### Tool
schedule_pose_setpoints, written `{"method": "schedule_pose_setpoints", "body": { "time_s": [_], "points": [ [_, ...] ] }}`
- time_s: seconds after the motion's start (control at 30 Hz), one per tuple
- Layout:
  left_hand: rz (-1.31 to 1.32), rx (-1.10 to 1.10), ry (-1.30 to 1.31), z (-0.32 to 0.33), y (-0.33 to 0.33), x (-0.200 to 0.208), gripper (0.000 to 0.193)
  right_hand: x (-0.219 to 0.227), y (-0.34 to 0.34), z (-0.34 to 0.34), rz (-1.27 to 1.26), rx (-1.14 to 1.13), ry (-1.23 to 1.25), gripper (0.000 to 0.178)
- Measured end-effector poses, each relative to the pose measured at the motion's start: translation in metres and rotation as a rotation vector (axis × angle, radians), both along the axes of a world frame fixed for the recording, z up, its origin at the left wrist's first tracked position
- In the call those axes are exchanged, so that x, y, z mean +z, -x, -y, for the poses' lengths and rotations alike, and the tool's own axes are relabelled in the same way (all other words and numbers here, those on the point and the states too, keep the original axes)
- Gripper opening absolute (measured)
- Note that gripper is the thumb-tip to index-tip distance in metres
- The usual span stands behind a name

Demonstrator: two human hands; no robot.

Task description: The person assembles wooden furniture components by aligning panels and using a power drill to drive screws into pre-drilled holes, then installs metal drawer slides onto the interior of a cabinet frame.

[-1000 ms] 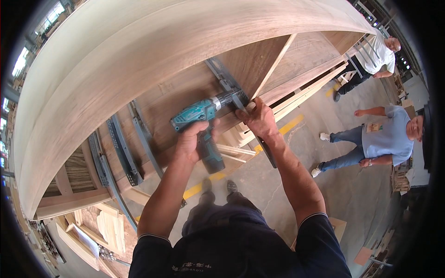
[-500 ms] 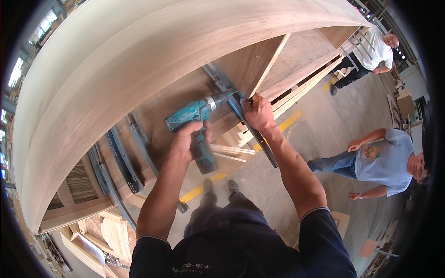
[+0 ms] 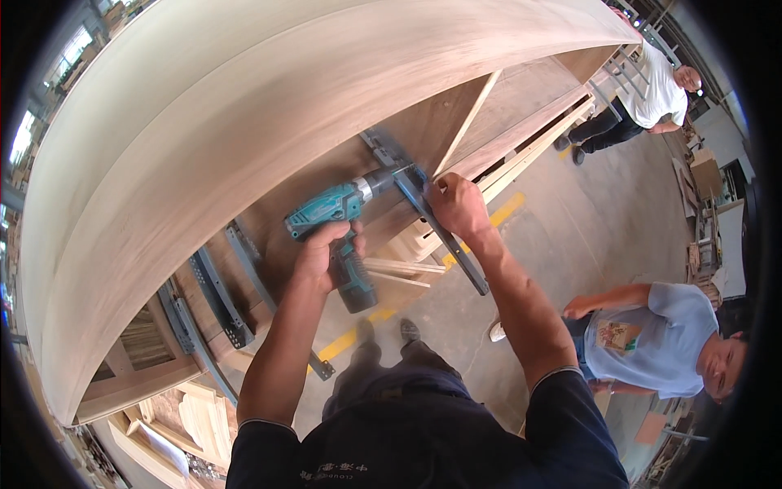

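My left hand (image 3: pixel 316 257) is wrapped round the grip of a teal cordless drill (image 3: pixel 326 210). The drill's chuck points to the right, at a metal drawer slide (image 3: pixel 453 246) inside a wooden cabinet (image 3: pixel 244 130). Its bit tip meets the slide near an upright wooden divider (image 3: pixel 458 122), too small to make out clearly. My right hand (image 3: pixel 462 210) is closed at the slide's edge beside the divider, its fingertips partly hidden. The slide's front end sticks out toward me past the cabinet.
More drawer slides (image 3: pixel 218 295) are fixed in the cabinet to the left. Pale wooden frames (image 3: pixel 199 420) stand at the lower left. A person in a light blue shirt (image 3: pixel 652 338) is close on the right; another in a white shirt (image 3: pixel 656 85) stands farther off by the cabinet's end.
The person in light blue has come nearer, lower in view. My drill has shifted slightly left, its chuck still at the slide. My right hand keeps its place at the slide's edge.
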State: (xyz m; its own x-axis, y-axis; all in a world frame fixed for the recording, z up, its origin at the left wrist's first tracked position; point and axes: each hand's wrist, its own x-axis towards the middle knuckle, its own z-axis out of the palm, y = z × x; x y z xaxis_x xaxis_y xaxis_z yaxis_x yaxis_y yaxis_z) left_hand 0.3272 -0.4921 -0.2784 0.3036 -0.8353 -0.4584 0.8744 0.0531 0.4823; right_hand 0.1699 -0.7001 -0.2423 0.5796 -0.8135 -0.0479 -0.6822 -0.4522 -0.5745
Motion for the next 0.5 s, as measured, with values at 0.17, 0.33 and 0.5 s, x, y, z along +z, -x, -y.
{"method": "schedule_pose_setpoints", "body": {
  "time_s": [0.17, 0.33, 0.5],
  "points": [
    [0.034, 0.002, 0.028, -0.012, -0.002, 0.005, 0.029, 0.015, 0.008, -0.03, 0.26, -0.057, -0.129, 0.03],
    [0.039, 0.005, -0.005, -0.017, 0.0, 0.005, 0.034, 0.011, -0.009, -0.029, 0.386, -0.035, -0.032, 0.026],
    [0.046, 0.0, 0.021, -0.021, 0.004, -0.002, 0.035, 0.008, -0.032, -0.024, -0.193, 0.299, 0.541, 0.027]
  ]
}}
